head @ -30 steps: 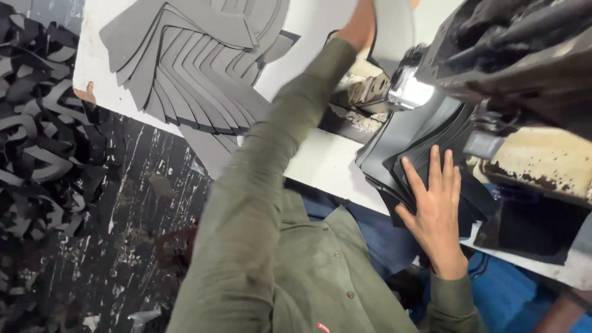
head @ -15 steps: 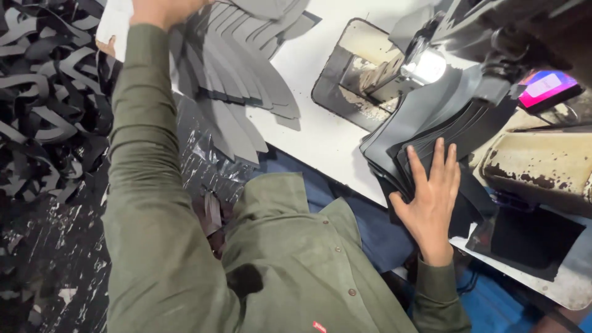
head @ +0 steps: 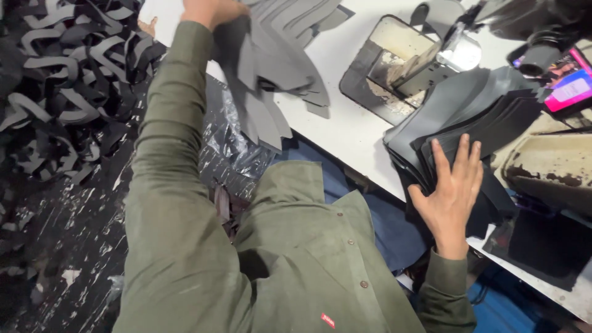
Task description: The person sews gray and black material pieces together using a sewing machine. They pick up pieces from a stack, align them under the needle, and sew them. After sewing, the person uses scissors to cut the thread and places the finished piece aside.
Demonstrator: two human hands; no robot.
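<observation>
1. Spreading flat, the right hand [head: 453, 197] lays its fingers [head: 459, 161] wide apart on the stack of black cut pieces [head: 459, 126] at the edge of the counter [head: 351, 126], palm down, gripping nothing.
2. The left hand [head: 209, 11] sits at the top edge of the view, its fingers closed on the upper end of a fanned bundle of grey cut pieces [head: 274, 68]; the fingertips themselves are cropped, so I cannot tell how many layers they pinch.
3. The grey bundle hangs tilted from that hand over the counter's near edge, its lower ends loose and splayed.
4. To do this well, I judge the left grip should stay tight near the top so no layer slides out, and the right palm should keep even pressure so the black stack does not shift toward the sewing machine base [head: 394, 61].
5. Outward: a heap of black offcuts [head: 55, 92] lies on the floor at left, and a pink-lit screen [head: 570, 86] shows at far right.
6. Against half a second ago, the grey bundle has bunched together under the left hand, and the right hand has not moved off the black stack.
</observation>
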